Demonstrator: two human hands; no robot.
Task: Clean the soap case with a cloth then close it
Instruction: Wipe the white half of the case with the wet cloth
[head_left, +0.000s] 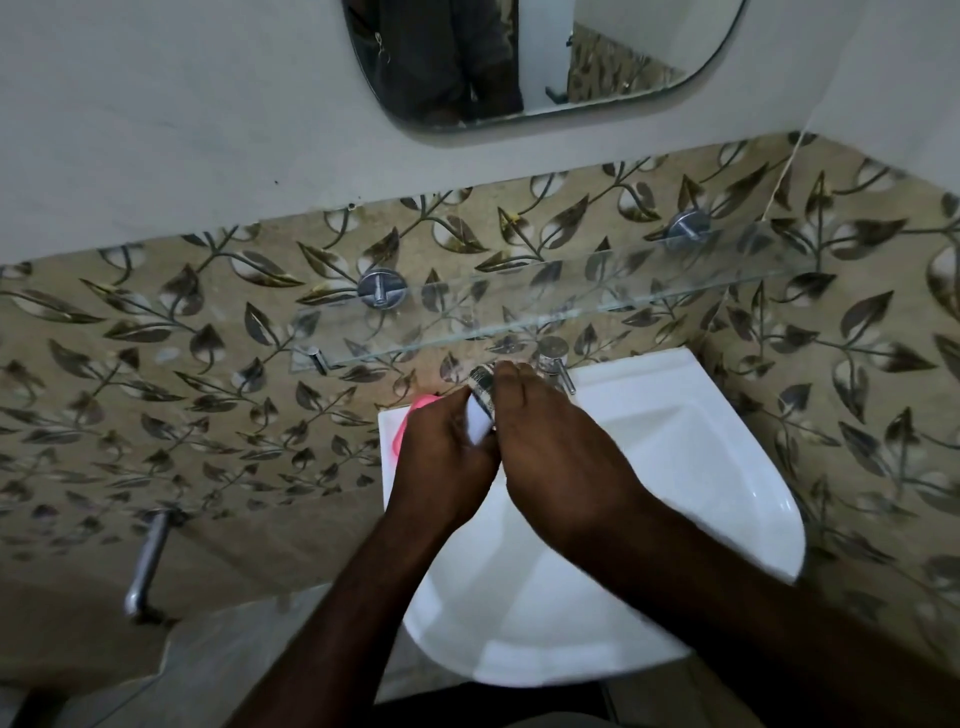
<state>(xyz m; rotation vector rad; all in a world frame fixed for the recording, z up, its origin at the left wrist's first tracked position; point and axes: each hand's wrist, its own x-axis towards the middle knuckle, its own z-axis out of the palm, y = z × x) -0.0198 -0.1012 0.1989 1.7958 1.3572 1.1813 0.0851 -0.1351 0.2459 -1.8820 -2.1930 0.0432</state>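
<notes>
Both forearms come in from the bottom of the frame over the white sink (727, 467). Left hand (441, 447) has its fingers curled round a white cloth (479, 418) w/ a checked edge, mid-frame. Right hand (550, 441) is right up against it, fingers on the cloth's top end, can't tell if they actually pinch it tbh. Pink soap case (422, 401) sits on the sink's back left corner, mostly hidden behind the left hand. Past that: tap (551, 358), glass shelf (519, 304), leaf tiles (156, 338), mirror (519, 52) up top.
</notes>
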